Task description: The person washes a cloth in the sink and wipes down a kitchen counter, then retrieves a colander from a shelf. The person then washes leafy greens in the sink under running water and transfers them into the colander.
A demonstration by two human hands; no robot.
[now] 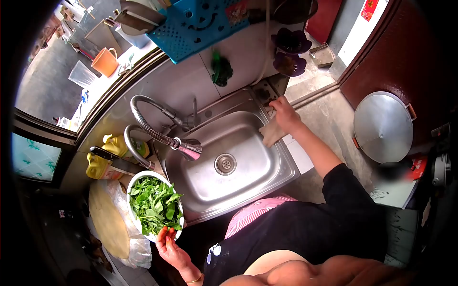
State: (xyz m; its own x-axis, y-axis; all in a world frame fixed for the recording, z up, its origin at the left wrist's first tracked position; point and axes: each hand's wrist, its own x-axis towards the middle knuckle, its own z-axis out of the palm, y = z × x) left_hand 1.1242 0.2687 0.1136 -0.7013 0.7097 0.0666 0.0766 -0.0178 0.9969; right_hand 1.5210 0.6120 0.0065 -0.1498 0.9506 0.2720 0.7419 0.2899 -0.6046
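My right hand [286,117] is closed on a beige cloth [272,132] at the right rim of the steel sink [210,188]. The cloth hangs over the inner edge of the basin. Beside the front rim of a white bowl [130,205], my left hand [172,250] is raised with its fingers loosely bent and apart. Chopped leafy greens [155,202] fill that bowl, which stands left of the sink. A flexible tap [143,117] with a pink-tinged spray head [190,148] arches over the basin. The drain [225,164] is uncovered.
Left of the sink are yellow bottles [98,166], a knife [117,162] and a round wooden board [107,217]. A blue basket [191,28] hangs above. An orange mug [105,62] stands on the window ledge. A large metal lid [383,126] leans at the right.
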